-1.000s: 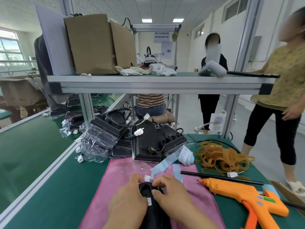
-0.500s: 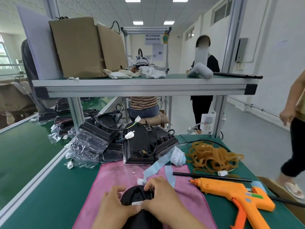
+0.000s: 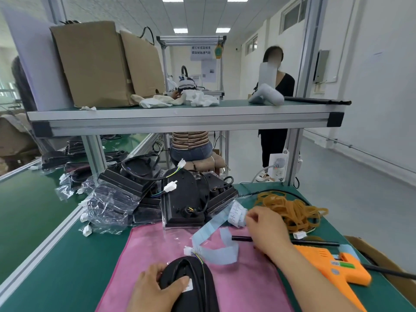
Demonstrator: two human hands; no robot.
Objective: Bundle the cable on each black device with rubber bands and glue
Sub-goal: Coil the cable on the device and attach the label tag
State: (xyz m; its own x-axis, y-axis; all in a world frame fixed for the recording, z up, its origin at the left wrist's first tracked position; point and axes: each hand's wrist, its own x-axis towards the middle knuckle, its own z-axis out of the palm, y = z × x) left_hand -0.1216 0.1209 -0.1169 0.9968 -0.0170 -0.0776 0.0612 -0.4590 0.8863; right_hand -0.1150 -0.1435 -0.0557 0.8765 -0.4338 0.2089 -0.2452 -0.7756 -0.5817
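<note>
Pink mat (image 3: 155,248) ctr free; glue gun (image 3: 333,266) blocks rt (device pile (image 3: 182,199) behind).

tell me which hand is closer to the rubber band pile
Right. The right hand is just left of the rubber band pile; the left hand grips the black device, far nearer the camera.

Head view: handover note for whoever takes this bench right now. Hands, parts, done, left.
Left hand grips the rounded black plastic device on the pink cloth; its cable shows no band.
Right hand hovers beside the pile of tan rubber bands; whether it holds anything is unclear.
Orange glue gun lies at right, untouched.
Done: nothing visible.
Left: band and glue this cable, then the stack of black devices behind.
</note>
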